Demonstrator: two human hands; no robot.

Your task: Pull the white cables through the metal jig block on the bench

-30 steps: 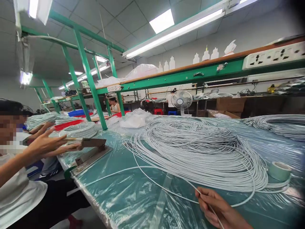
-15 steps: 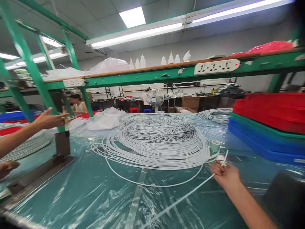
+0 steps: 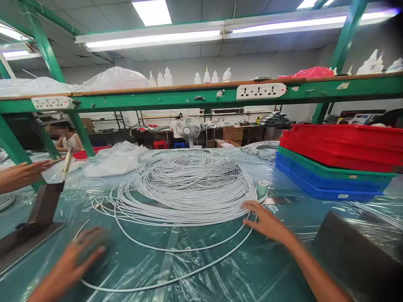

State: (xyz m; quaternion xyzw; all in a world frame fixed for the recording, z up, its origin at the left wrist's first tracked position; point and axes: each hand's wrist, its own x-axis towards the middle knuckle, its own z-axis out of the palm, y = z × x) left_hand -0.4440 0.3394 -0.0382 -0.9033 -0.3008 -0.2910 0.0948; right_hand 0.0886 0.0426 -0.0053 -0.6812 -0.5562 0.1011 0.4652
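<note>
A big heap of coiled grey-white cable [image 3: 189, 184] lies on the plastic-covered green table [image 3: 147, 268]. My right hand [image 3: 267, 222] reaches forward with fingers spread, its fingertips at the near right edge of the heap, holding nothing. My left hand [image 3: 80, 256] is blurred, low at the left, fingers apart over the plastic next to a loose cable loop [image 3: 151, 247]. A small roll of pale tape [image 3: 262, 187] stands just beyond my right hand.
Stacked red, green and blue trays [image 3: 330, 167] sit at the right. A dark block [image 3: 355, 247] is at the near right. A metal cutter with a lever [image 3: 40, 209] stands at the left, a co-worker's hand [image 3: 19, 174] beside it. Clear plastic bags [image 3: 110, 161] lie behind.
My view swung right. My right hand let go of the cable end it pinched and moved left to the heap's edge. My left hand came into view at lower left.
</note>
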